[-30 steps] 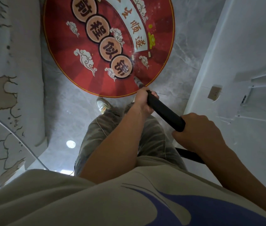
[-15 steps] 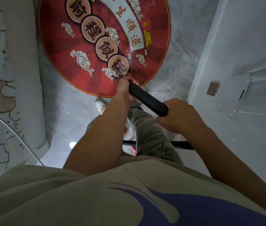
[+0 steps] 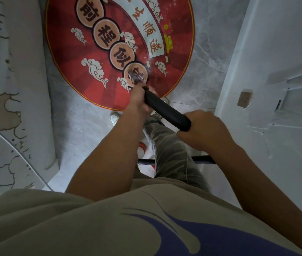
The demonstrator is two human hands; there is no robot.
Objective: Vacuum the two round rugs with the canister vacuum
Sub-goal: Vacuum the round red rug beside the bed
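Note:
A round red rug (image 3: 98,58) with cloud motifs and characters in tan circles lies on the grey marble floor ahead of me. I hold the black vacuum wand (image 3: 167,111) in both hands. My left hand (image 3: 139,100) grips its front end, and my right hand (image 3: 205,130) grips its rear end. The metal tip (image 3: 136,78) rests over the rug's near edge, on a tan circle. A black ribbed hose (image 3: 146,161) runs behind my legs. The canister itself is hidden from view.
A white wall (image 3: 276,52) with a socket (image 3: 244,98) stands close on the right. A pale marbled panel (image 3: 13,89) rises on the left, with a thin white cable (image 3: 17,154) arcing across it. My shoes (image 3: 115,117) stand just short of the rug.
Both hands pushed the wand forward and up in view, so its tip moved from the rug's near edge onto the lowest tan circle. The hose came into view behind my legs.

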